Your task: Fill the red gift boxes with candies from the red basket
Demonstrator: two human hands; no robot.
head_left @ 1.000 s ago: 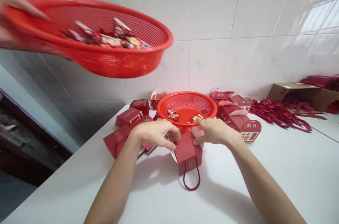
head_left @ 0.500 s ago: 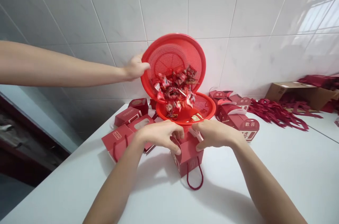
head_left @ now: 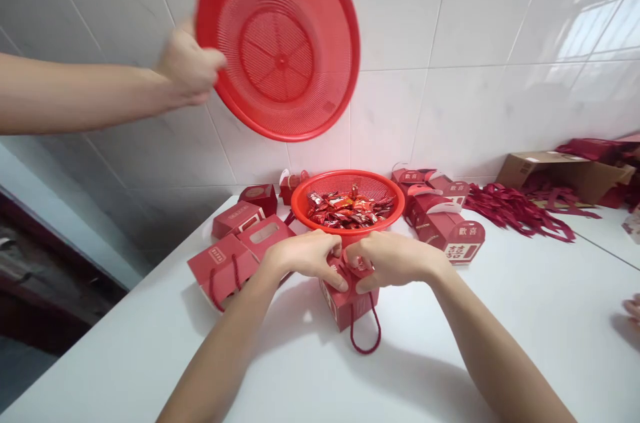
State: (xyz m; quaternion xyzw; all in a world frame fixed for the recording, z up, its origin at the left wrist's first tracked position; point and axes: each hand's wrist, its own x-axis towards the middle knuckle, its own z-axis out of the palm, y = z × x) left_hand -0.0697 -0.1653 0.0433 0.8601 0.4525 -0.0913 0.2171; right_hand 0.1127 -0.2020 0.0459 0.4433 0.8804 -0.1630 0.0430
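Observation:
A small red gift box [head_left: 345, 308] stands on the table in front of me, its cord handle hanging toward me. My left hand [head_left: 309, 256] pinches the top flaps from the left side. From the right, the curled fingers of my right hand [head_left: 395, 259] grip the same flaps, thumb near the other thumb. The flaps lean together at the top, partly hidden by my fingers. Just behind the box sits a red mesh basket [head_left: 299, 213] holding wrapped candies [head_left: 350, 209].
Another person's hand [head_left: 187, 69] holds up a second, empty red basket [head_left: 283, 59]. Red boxes [head_left: 220, 263] lie at left, more boxes [head_left: 440, 223] at right. Dark red ribbons [head_left: 515, 209] lie by a cardboard box [head_left: 545, 173]. Fingers [head_left: 633, 311] show at the right edge.
The other person's basket has emptied its candies into the lower basket and moved up and left. My hands have drawn closer together, bringing the box's top flaps inward.

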